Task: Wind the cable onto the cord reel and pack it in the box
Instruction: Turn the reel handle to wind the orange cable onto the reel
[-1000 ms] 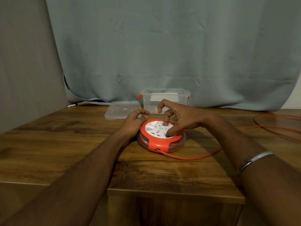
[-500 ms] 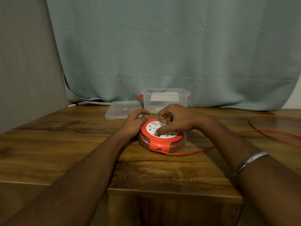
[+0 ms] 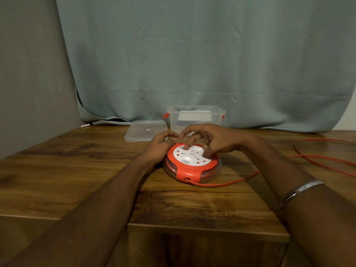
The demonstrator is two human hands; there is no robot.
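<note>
A round orange cord reel (image 3: 189,167) with a white socket face lies flat in the middle of the wooden table (image 3: 77,170). My left hand (image 3: 159,146) grips its left rim. My right hand (image 3: 208,138) rests on top, one fingertip pressed into the white face and the thumb on the right edge. An orange cable (image 3: 231,182) leaves the reel's front slot and runs right under my right forearm to loose loops (image 3: 317,157) at the table's right side. Behind the reel stands a clear plastic box (image 3: 196,117) with orange latches, open.
The box's clear lid (image 3: 145,131) lies flat to the left of the box. A grey-green curtain hangs along the table's back edge and a grey wall bounds the left. The table's front edge steps down near me. A metal bracelet (image 3: 300,189) circles my right wrist.
My right hand has kept circling on the reel's white face, which has turned with it. The cable slack in front of the reel has shortened and the loops at right have shifted.
</note>
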